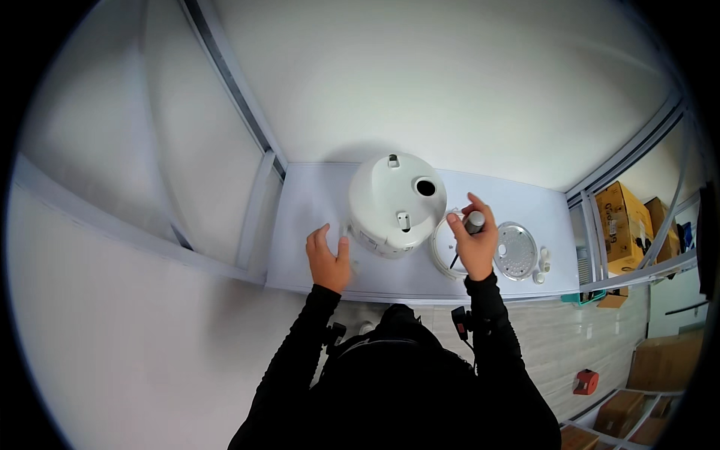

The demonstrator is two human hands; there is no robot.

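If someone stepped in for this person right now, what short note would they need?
Left hand: open, flat on the white table, just left of the white cooker body, which seems to lie upside down.
Right hand: grip shut on a screwdriver with a grey handle, tip pointing down over a white round part.
A perforated metal disc and small white pieces lie to the right.
What is done or left cannot be told.

Storeroom-like workshop — shelved cardboard boxes [628, 217], white workbench [315, 202].

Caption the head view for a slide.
Right hand grips a screwdriver beside an upturned white cooker; left hand rests on the white table.
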